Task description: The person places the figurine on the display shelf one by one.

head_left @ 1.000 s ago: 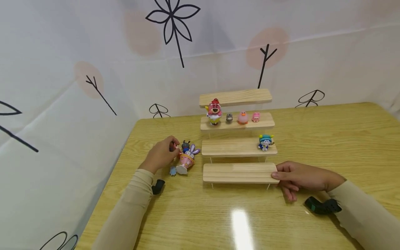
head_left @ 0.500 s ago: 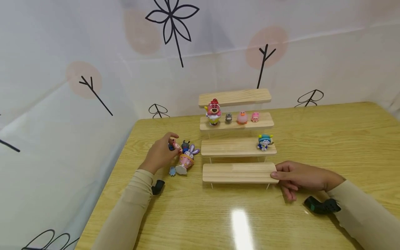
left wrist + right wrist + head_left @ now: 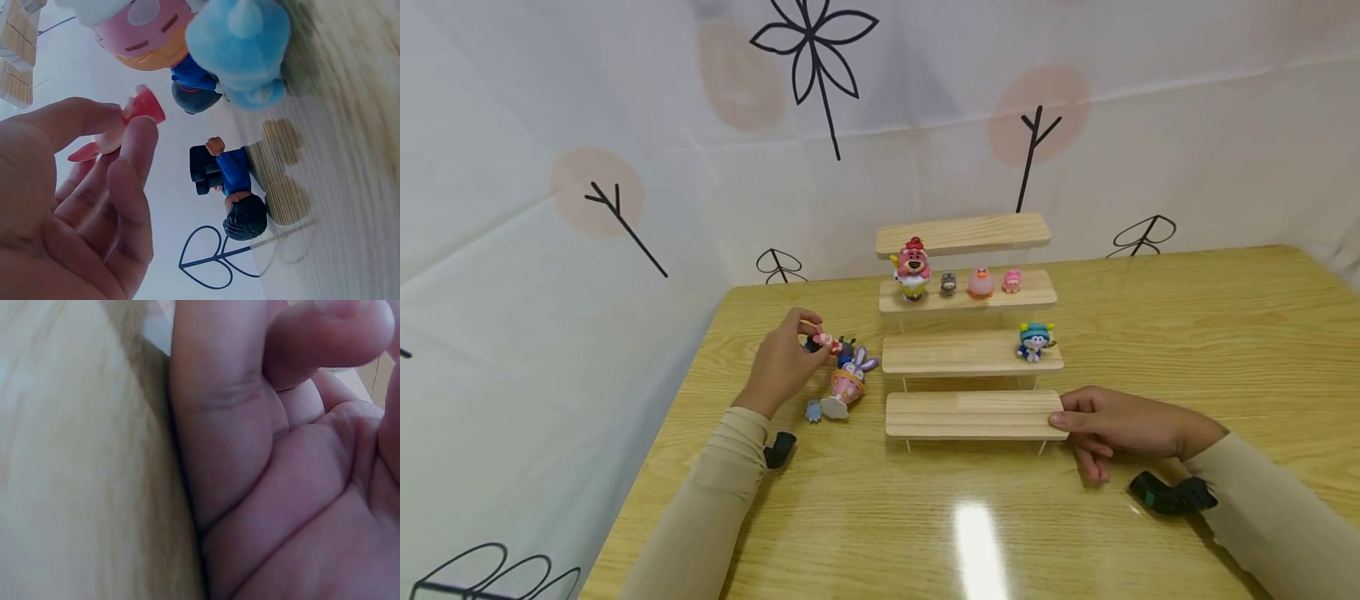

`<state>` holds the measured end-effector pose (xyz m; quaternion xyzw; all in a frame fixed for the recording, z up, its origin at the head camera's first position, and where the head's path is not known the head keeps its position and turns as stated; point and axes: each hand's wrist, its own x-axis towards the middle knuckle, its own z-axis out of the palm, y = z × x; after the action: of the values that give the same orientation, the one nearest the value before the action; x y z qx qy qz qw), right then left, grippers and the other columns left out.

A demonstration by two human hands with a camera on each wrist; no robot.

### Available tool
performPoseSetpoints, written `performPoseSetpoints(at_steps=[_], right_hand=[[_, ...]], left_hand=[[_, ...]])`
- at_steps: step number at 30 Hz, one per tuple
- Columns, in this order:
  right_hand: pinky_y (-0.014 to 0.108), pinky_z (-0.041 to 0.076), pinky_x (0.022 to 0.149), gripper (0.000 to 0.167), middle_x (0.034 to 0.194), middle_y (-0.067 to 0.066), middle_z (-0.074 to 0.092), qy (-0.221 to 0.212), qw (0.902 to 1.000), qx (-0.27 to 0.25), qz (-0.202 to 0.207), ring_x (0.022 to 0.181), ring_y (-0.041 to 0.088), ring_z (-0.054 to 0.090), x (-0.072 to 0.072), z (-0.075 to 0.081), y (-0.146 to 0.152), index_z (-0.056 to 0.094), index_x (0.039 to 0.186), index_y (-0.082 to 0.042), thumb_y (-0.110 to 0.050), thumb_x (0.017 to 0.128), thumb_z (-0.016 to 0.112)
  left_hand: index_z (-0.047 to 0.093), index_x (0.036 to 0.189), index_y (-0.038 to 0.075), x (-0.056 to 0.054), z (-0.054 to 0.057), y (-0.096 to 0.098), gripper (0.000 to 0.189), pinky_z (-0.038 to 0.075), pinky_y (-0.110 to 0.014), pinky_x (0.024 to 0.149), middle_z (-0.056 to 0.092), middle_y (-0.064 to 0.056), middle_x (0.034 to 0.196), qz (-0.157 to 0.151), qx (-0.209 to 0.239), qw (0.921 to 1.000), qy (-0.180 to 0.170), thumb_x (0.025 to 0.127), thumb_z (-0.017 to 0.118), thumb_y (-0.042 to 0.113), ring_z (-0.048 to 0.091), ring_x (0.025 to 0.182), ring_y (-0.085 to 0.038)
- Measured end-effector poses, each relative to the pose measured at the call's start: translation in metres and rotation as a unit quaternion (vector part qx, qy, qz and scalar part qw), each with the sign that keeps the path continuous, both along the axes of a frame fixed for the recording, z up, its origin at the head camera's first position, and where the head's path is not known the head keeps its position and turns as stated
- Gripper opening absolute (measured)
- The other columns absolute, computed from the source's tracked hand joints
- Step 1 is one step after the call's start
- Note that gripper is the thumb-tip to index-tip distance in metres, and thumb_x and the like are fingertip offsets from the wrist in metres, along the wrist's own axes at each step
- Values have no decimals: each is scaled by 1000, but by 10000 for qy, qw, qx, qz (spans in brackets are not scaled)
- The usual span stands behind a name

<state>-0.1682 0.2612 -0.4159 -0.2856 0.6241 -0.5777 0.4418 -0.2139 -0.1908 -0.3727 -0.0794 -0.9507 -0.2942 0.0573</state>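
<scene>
My left hand (image 3: 781, 364) pinches a small pink-and-red figurine (image 3: 826, 340) between thumb and fingers, just above a cluster of toys at the table's left. In that cluster, a purple-eared rabbit figurine (image 3: 847, 383) in a pink cup lies tilted beside a dark-headed figurine (image 3: 846, 348). A little light-blue figurine (image 3: 814, 410) is nearest me. The left wrist view also has a black-haired figurine (image 3: 235, 172) in a blue top. With thumb on top, my right hand (image 3: 1131, 425) holds the right end of the lowest shelf (image 3: 973, 414) of a tiered wooden stand; its other fingers are partly hidden.
On an upper shelf (image 3: 1045, 289) stand a pink bear figurine (image 3: 913, 268), a grey figurine (image 3: 949, 283), a pink duck (image 3: 981, 282) and a small pink figurine (image 3: 1012, 281). A blue-hatted figurine (image 3: 1034, 342) occupies the tier below, at its right end. Patterned cloth hangs behind the table.
My left hand has lifted the pink-and-red figurine slightly up and away from the cluster, so more of it shows. The right hand stays on the shelf.
</scene>
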Motion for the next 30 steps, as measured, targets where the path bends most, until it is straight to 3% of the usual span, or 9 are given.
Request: performPoseSetpoints(at_steps=[5,9,16,22,27,30], right_hand=[[40,60,65,39,67,43,38,54,10000,59,-20,62,10,68,0,2,0,41,102,19,-16,112,28],[37,60,64,38,66,43,35,-40,10000,-11,-21,63,9,68,0,1,1,43,110,19,-16,112,28],[35,61,64,38,67,43,34,-17,10000,80,-54,63,9,68,-1,-2,2,45,117,17,-17,112,28],[36,61,64,38,66,43,33,-7,9999,104,-62,63,9,68,-1,-1,1,46,118,16,-17,112,28],[39,61,64,38,66,42,36,18,9999,110,-80,62,10,68,1,2,0,46,116,16,-17,112,28],[38,61,63,39,63,39,37,30,9999,134,-102,62,9,68,2,3,0,47,117,16,-18,112,28]], left_hand=[[53,125,15,1,3,3,34,52,-32,59,68,-7,117,48,174,9997,178,96,67,25,66,71,-15],[52,126,17,3,5,5,34,53,-32,61,66,-6,118,-7,547,9984,137,96,67,23,66,74,-17],[47,133,16,9,13,13,41,49,-31,53,60,-10,123,-215,1512,9882,87,97,67,17,65,75,-29],[47,133,19,14,19,19,40,47,-28,51,60,-10,124,-459,1871,9811,179,97,66,16,65,74,-38],[49,134,21,19,25,26,41,46,-27,51,60,-10,125,-713,2051,9755,357,97,66,18,64,71,-39],[51,133,22,23,28,29,40,47,-27,53,61,-10,124,-857,2122,9725,444,97,67,16,64,70,-32]])
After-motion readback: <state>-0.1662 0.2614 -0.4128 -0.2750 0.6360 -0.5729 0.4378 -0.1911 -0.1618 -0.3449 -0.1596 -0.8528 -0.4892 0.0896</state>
